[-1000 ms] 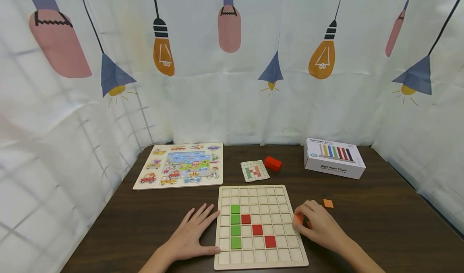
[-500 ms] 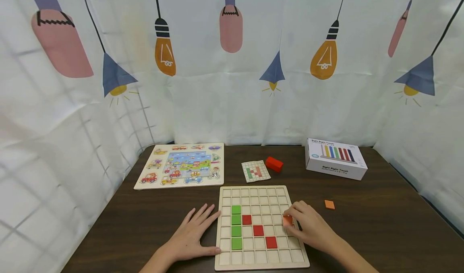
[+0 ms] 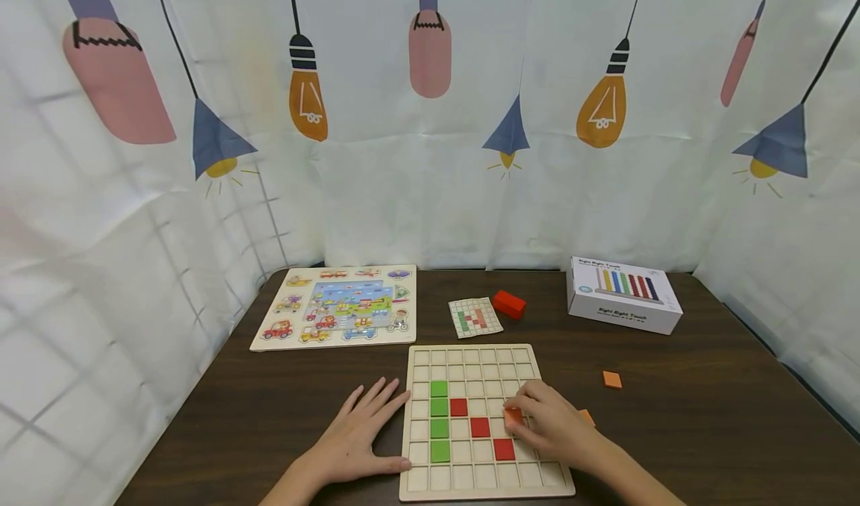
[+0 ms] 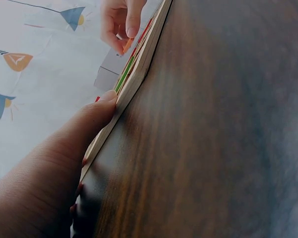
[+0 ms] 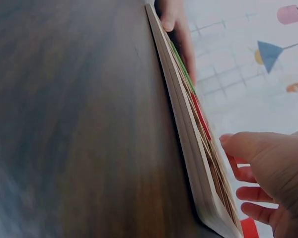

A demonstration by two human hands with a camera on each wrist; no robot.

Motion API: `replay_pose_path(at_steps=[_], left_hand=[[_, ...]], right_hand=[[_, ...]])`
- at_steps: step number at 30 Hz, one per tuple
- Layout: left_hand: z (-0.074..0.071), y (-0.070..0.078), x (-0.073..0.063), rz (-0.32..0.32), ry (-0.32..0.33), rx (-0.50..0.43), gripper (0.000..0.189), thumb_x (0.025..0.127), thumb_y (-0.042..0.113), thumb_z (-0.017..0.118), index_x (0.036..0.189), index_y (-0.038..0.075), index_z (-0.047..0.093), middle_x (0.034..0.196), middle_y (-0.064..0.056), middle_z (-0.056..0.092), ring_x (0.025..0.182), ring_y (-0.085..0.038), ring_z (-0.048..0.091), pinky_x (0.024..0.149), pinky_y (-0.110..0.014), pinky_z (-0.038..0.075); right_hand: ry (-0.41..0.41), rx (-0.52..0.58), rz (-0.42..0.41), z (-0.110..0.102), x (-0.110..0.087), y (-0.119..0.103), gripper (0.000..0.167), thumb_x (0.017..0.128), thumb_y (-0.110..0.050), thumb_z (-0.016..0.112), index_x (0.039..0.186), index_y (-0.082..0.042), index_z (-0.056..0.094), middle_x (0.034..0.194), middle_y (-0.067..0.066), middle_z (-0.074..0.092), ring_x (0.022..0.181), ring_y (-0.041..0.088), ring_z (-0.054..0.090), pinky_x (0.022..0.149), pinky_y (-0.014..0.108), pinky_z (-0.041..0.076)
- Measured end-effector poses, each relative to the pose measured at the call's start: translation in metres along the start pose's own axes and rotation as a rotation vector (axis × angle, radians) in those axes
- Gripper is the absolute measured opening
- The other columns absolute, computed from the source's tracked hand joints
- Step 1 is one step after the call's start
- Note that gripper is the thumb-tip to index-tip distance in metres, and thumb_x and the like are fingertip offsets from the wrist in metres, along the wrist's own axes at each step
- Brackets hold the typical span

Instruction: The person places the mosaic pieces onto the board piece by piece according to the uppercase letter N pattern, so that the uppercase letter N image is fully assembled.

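Observation:
My right hand [image 3: 554,425] pinches an orange square tile [image 3: 513,418] between thumb and fingers, close over the right part of a wooden grid board [image 3: 488,480]. In the left wrist view the same orange tile [image 4: 127,45] shows at those fingertips. On the board, several green tiles [image 3: 440,428] form a column near the left side, and red tiles [image 3: 480,427] step diagonally down to the right. With fingers spread, my left hand [image 3: 359,435] lies beside the board, its thumb [image 4: 105,101] and fingertips at the left edge.
Two orange tiles, one [image 3: 612,380] farther back and one [image 3: 587,416] partly behind my right hand, lie right of the board. Behind it are a small pattern card [image 3: 475,317] and a red block [image 3: 509,304]. A picture puzzle [image 3: 275,308] lies back left, a white box [image 3: 625,295] back right.
My right hand has carried the orange tile leftward from beside the board's right edge to over its grid. Another orange tile shows behind that hand. The left hand stays in place.

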State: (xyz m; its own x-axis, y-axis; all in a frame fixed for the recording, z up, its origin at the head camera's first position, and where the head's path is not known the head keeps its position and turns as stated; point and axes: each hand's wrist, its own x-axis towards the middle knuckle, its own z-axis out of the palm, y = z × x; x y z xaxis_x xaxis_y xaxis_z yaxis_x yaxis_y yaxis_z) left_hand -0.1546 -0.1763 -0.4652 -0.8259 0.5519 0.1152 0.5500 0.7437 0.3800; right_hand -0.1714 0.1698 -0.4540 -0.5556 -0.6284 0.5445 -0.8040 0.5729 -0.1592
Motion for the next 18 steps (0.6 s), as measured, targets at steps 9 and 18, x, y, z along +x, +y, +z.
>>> replay_pose_path(at_steps=[9, 18], left_hand=[[0.000, 0.000, 0.000, -0.003, -0.009, 0.003, 0.089, 0.075, 0.073, 0.049, 0.146, 0.024, 0.027, 0.150, -0.006, 0.022, 0.137, -0.029, 0.014, 0.103, -0.056, 0.009], [0.000, 0.000, 0.000, -0.009, -0.016, -0.002, 0.089, 0.075, 0.073, 0.049, 0.146, 0.024, 0.027, 0.150, -0.006, 0.022, 0.138, -0.029, 0.014, 0.103, -0.056, 0.009]], right_hand=[[-0.045, 0.074, 0.018, 0.007, 0.001, -0.004, 0.014, 0.080, -0.021, 0.071, 0.093, -0.018, 0.068, 0.088, -0.014, 0.048, 0.080, 0.001, 0.042, 0.066, 0.013, 0.038], [-0.039, 0.090, -0.003, 0.012, 0.002, -0.008, 0.014, 0.079, -0.018, 0.071, 0.093, -0.018, 0.067, 0.089, -0.012, 0.048, 0.082, 0.002, 0.042, 0.069, 0.013, 0.039]])
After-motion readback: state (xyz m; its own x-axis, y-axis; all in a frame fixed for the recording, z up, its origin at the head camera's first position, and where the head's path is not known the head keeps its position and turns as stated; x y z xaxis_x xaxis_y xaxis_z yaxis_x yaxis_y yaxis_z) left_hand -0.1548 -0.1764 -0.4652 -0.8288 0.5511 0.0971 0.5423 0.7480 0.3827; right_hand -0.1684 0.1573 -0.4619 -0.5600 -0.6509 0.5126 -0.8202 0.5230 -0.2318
